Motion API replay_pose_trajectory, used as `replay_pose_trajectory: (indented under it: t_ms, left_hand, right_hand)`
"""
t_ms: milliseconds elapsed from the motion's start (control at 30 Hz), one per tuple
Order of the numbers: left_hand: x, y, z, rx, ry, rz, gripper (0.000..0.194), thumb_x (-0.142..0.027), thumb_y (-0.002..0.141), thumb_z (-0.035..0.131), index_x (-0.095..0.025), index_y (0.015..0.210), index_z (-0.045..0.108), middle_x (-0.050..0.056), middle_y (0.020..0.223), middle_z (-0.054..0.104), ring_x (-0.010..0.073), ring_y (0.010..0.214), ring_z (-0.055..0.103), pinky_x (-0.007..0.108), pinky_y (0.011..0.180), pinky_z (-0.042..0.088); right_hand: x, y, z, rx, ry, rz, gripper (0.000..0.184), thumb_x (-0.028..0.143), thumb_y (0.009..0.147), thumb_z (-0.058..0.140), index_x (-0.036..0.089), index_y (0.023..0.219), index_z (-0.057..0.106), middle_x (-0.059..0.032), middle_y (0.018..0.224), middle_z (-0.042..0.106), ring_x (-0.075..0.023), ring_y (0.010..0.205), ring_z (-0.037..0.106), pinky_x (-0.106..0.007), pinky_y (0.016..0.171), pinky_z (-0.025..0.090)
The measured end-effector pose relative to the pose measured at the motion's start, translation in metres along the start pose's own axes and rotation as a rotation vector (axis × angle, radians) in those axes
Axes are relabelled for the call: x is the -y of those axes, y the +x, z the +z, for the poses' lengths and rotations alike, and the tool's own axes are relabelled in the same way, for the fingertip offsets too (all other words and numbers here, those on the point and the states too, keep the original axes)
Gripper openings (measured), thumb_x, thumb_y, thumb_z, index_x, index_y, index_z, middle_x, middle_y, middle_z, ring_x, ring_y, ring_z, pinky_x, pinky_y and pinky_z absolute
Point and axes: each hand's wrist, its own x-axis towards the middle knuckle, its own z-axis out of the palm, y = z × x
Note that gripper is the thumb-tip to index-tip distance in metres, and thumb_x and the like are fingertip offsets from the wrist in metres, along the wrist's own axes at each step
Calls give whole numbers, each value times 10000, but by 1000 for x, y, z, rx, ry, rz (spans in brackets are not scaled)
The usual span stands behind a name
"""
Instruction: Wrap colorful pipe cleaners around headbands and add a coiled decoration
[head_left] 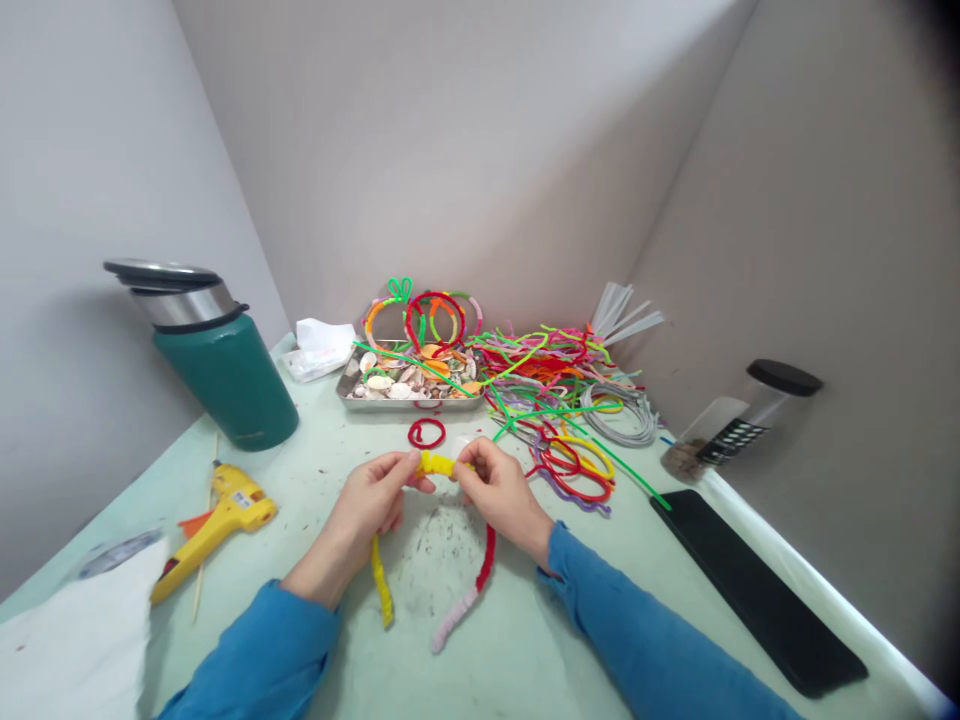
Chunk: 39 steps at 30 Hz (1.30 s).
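Observation:
Both hands pinch one fuzzy strip wrapped in pipe cleaner (pixel 437 464), holding its yellow stretch between them above the table. My left hand (pixel 375 492) is closed on the left side of that stretch, and a yellow tail hangs below it. My right hand (pixel 501 492) grips the other side, with a red and pale pink tail hanging beneath. Parts of the strip are hidden behind the fingers. Just beyond the hands lies a small red pipe-cleaner ring (pixel 427 433).
Behind the hands stands a metal tray of shells (pixel 409 403), with decorated hoops (pixel 435 322) behind it. Pipe cleaners (pixel 540 360) are heaped at right. A yellow glue gun (pixel 225 520) and green bottle (pixel 232 380) are left; a black slab (pixel 757 590) and jar (pixel 750 415) are right.

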Motion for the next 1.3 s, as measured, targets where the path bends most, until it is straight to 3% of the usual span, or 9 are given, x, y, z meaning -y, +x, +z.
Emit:
replay_pose_trajectory:
  t_ms: [400, 733, 833, 1033, 1300]
  left_hand:
    - [0, 0, -1, -36, 81, 36, 330, -402, 681, 632, -117, 843, 671, 41, 717, 693, 19, 295, 328, 202, 344, 295]
    - [1, 1, 0, -42, 57, 32, 268, -355, 633, 677, -147, 781, 595, 20, 716, 692, 27, 310, 345, 190, 345, 286]
    - [2, 1, 1, -70, 97, 139, 253, -362, 647, 671, -178, 767, 545, -1, 674, 673, 54, 356, 404, 187, 366, 296]
    - [2, -6, 0, -147, 333, 490, 172, -345, 737, 598, -198, 817, 557, 15, 738, 661, 137, 629, 569, 212, 564, 395]
    - [0, -14, -2, -213, 534, 628, 104, -269, 756, 552, -206, 824, 599, 3, 699, 630, 128, 582, 527, 218, 587, 380]
  right_hand:
    - [4, 2, 0, 22, 159, 130, 34, 217, 747, 487, 187, 739, 474, 52, 563, 546, -81, 442, 494, -189, 443, 388]
    - [2, 1, 0, -5, 33, 0, 28, 213, 758, 498, 191, 774, 494, 48, 579, 512, -96, 509, 488, -199, 475, 368]
    - [6, -2, -1, -56, -29, -99, 34, 217, 786, 490, 189, 802, 501, 22, 667, 544, -102, 569, 503, -209, 518, 387]
    - [13, -6, -6, -119, -116, -330, 73, 188, 809, 483, 182, 875, 514, -26, 792, 582, -125, 681, 545, -246, 642, 437]
    - [15, -6, -11, -91, -132, -512, 126, 93, 760, 477, 199, 828, 479, -53, 893, 600, -140, 780, 568, -259, 679, 454]
